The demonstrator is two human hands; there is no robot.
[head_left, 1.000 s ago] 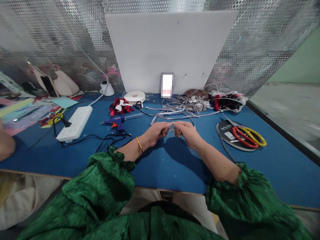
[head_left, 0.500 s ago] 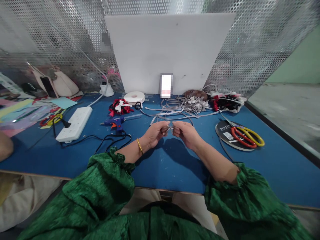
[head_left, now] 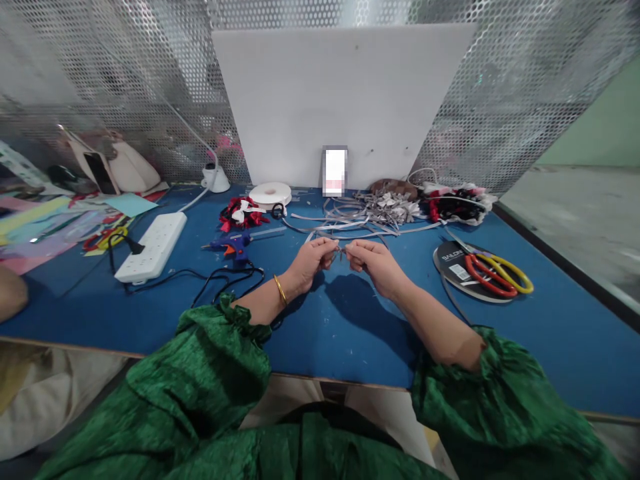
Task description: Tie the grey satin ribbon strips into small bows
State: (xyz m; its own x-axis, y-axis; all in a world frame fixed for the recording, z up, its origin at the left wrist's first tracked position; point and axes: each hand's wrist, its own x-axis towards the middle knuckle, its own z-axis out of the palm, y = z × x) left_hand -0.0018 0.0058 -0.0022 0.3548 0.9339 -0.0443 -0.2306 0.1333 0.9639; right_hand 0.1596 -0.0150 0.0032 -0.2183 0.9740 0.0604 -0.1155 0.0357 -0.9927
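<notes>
Well, one power strip (head_left: pixel 153 247) lies on the bench (head_left: pixel 327 337), slanting away from me; next along, one glue gun (head_left: pixel 236 245) aims its nozzle left. Then my left hand (head_left: pixel 317 259) pinches one grey ribbon (head_left: pixel 341 253), raised above the bench and seemingly running crosswise to my right hand (head_left: pixel 369 260), also pinched on it; its ends are too small to read. Further right, one pair of scissors (head_left: pixel 494 269) rests on one black reel (head_left: pixel 451 255).
</notes>
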